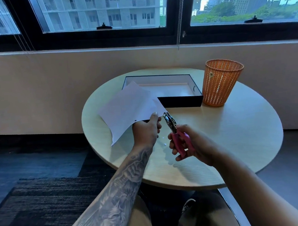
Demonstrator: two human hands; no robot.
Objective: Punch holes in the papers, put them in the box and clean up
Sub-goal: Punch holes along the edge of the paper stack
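**Head view.**

- **Box** (181, 101): shallow and open-topped, black outside and white inside, at the far side of the round worktop (243, 141). Its floor shows white. Whether a sheet already lies in it cannot be told.
- **Bin** (221, 84): orange mesh, upright, just beside the box's near right corner. Its contents cannot be seen.
- **Papers** (126, 105): held tilted above the worktop, covering the box's near left corner. One punched hole (135, 120) shows by their near edge.
- **Left hand** (146, 130): thumb on top and fingers beneath, pinching the papers at their near right corner.
- **Right hand** (192, 145): fingers (173, 145) curled round the pink handles of the punch (175, 128). The punch's metal head points up and away, just beside the left thumb and the papers' corner. Whether it touches the sheet cannot be told.
- **Dots** (163, 138): a few white paper discs on the worktop between the hands.
- **Edges and room:** the box's far side lies near the far rim, and the bin stands close to the far right rim. Bare wood runs from the right hand to the right rim and along the near rim. Dark carpet (44, 190) lies left of the worktop, and a wall (37, 94) rises behind it.
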